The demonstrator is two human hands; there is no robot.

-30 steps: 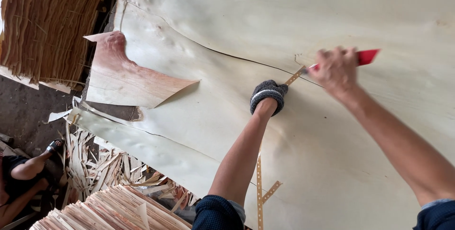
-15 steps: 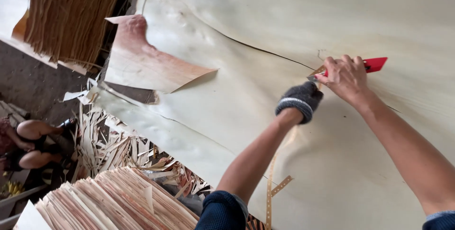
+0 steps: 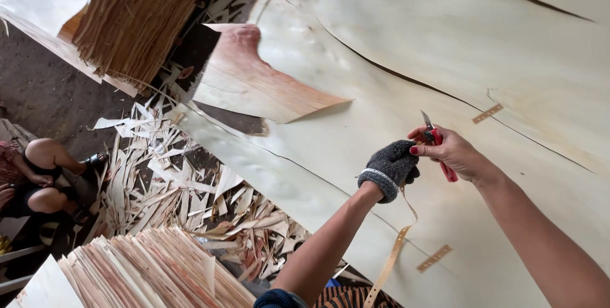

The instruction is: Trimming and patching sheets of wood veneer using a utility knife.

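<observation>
My left hand (image 3: 392, 165) wears a dark knit glove and pinches a long tan strip of perforated tape (image 3: 392, 258) that hangs down from it. My right hand (image 3: 448, 150) is bare and grips a red-handled utility knife (image 3: 437, 145), blade pointing up, right beside the gloved fingers. Both hands hover over a large pale sheet of wood veneer (image 3: 394, 60) with a long dark split across it. Short pieces of the same tape (image 3: 487, 113) are stuck on the sheet, one near the split and one lower down (image 3: 434, 258).
A reddish torn veneer piece (image 3: 254, 79) lies at the sheet's left edge. Veneer scraps (image 3: 184, 187) litter the floor below. Stacked veneer sheets (image 3: 152, 270) sit at the bottom left, and a hanging bundle of strips (image 3: 133, 16) at the top left. Another person (image 3: 38, 181) crouches at the far left.
Both hands have pulled away from the split toward me and down. The right hand has turned the knife upright. A tape piece now sits on the sheet where the hands were.
</observation>
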